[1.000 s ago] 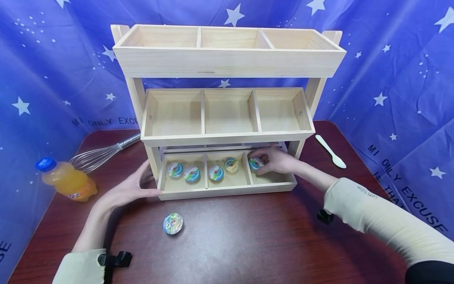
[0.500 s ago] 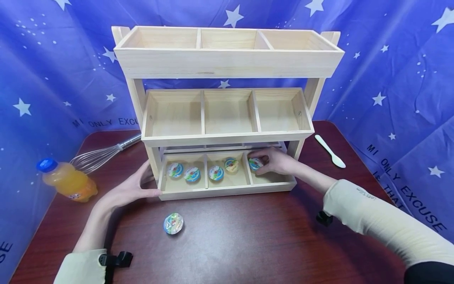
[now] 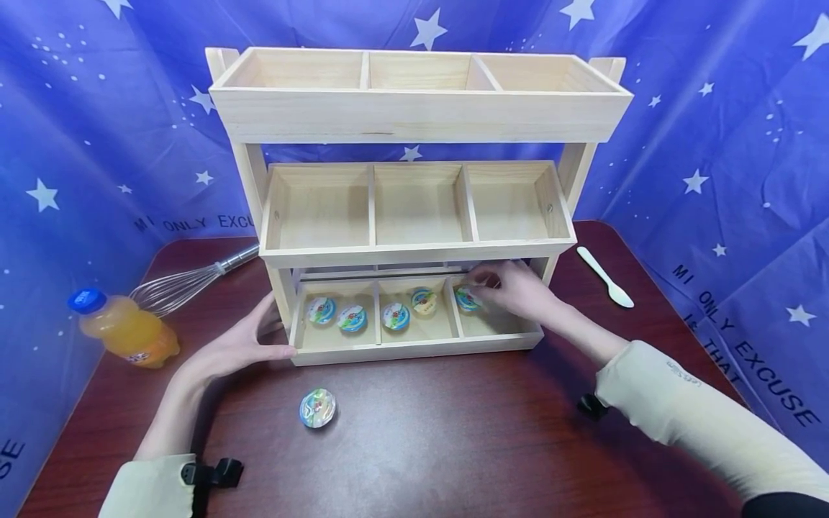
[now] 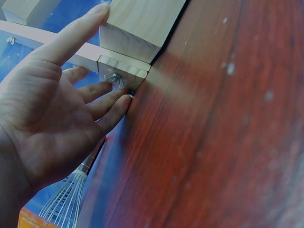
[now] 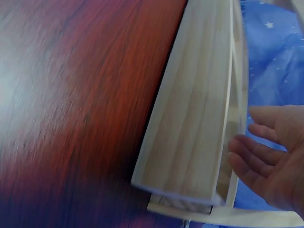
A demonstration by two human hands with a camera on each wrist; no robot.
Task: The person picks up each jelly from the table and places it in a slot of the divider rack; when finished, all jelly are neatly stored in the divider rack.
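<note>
A three-tier wooden shelf (image 3: pixel 421 115) stands on the table. My right hand (image 3: pixel 514 288) hovers in the right compartment of its bottom tray, just off a jelly cup (image 3: pixel 468 298) with a blue-green lid. The right wrist view shows its loosely bent fingers (image 5: pixel 254 156) holding nothing. My left hand (image 3: pixel 242 342) rests against the shelf's lower left corner, thumb at the tray's front edge, fingers reaching along the leg beside a wing nut (image 4: pixel 114 78). Two jelly cups (image 3: pixel 352 319) lie in the left compartment and two more (image 3: pixel 396 316) in the middle one.
Another jelly cup (image 3: pixel 317 409) sits on the dark red table (image 3: pixel 453 432) in front of the shelf. At left are an orange drink bottle (image 3: pixel 132 331) and a whisk (image 3: pixel 188 284). A white spoon (image 3: pixel 605 277) lies at right. The blue star curtain (image 3: pixel 712 144) surrounds the table.
My right hand has let go of the jelly cup in the right compartment and drawn slightly back to the right. My left hand has stayed in place.
</note>
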